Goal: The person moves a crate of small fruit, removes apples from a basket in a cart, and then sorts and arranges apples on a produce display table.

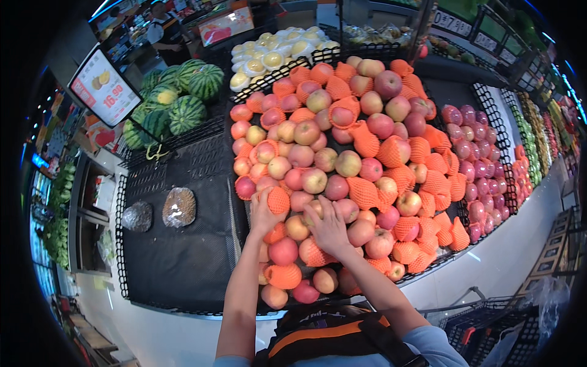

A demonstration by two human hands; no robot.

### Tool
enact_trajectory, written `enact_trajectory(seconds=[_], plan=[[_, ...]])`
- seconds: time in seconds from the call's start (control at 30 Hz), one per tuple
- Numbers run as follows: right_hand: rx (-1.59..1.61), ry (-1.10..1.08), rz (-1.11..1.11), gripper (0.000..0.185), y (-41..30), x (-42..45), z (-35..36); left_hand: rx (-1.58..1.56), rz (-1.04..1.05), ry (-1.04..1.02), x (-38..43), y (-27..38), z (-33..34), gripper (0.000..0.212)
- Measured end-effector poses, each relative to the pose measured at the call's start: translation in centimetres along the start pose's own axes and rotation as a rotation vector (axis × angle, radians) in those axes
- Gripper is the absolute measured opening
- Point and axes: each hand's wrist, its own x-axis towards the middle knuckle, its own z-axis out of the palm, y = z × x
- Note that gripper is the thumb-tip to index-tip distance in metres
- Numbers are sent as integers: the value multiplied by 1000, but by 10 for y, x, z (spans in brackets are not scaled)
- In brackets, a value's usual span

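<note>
A broad heap of red and yellow apples fills the display before me, many of them in orange foam net sleeves. At the heap's left edge, my left hand has its fingers and thumb around an apple in an orange foam net. My right hand lies farther right, its fingers curled over a bare yellow-red apple that they partly hide. Just below and between the hands sit another bare apple and a red apple.
Watermelons and foam-wrapped pale fruit lie behind. Two wrapped bundles rest on the black display mat at left. A price sign stands there. Plastic-wrapped fruit and a shopping cart are at right. A person stands beyond.
</note>
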Motion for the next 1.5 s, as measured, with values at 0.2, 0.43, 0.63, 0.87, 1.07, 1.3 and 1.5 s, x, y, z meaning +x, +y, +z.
enact_trajectory(seconds=[0.2, 0.43, 0.63, 0.87, 1.07, 1.3, 1.5], plan=[[1, 26, -21, 61, 1, -1, -3, -30, -118, 270, -15, -21, -44, 83], [22, -6, 18, 64, 2, 6, -9, 448, -6, -85, -42, -18, -61, 80], [67, 400, 40, 74, 38, 120, -46, 252, -18, -53, -48, -40, -60, 90], [-174, 141, 317, 84, 146, 223, -64, 14, -26, 53, -71, -18, -51, 108], [147, 371, 148, 63, 119, 210, -93, -331, -196, 291, -105, -30, -41, 90], [270, -30, -511, 62, -4, 57, -49, -198, -176, 367, -129, 22, -22, 65], [382, -91, -573, 35, -36, 1, -21, -127, -20, 188, -143, 56, -20, 54]])
